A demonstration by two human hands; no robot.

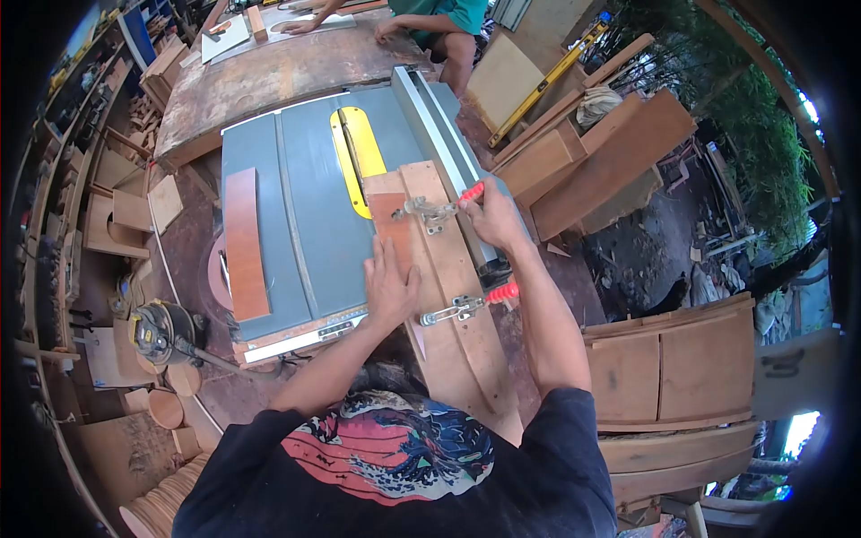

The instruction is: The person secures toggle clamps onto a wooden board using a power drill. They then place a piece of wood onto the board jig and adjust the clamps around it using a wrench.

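My left hand (pixel 391 285) lies with its fingers stretched out on a reddish-brown wooden piece (pixel 390 220). That piece rests on a long plywood jig (pixel 448 269) beside the yellow insert (pixel 358 148) of a grey table saw (pixel 314 179). My right hand (pixel 493 215) is closed round the red handle (pixel 472 192) of the upper toggle clamp (pixel 434 213). A lower toggle clamp (pixel 453 310) with a red handle sits on the jig below it. The metal fence (pixel 435 121) runs along the jig's right side.
A reddish board (pixel 245 242) lies on the saw table's left. Beyond it, a person (pixel 439 22) in a green shirt is at a wooden workbench (pixel 260 76). A vacuum (pixel 161 332) stands at the left. Planks (pixel 619 161), a yellow level (pixel 547 85) and a wooden cabinet (pixel 673 368) are at the right.
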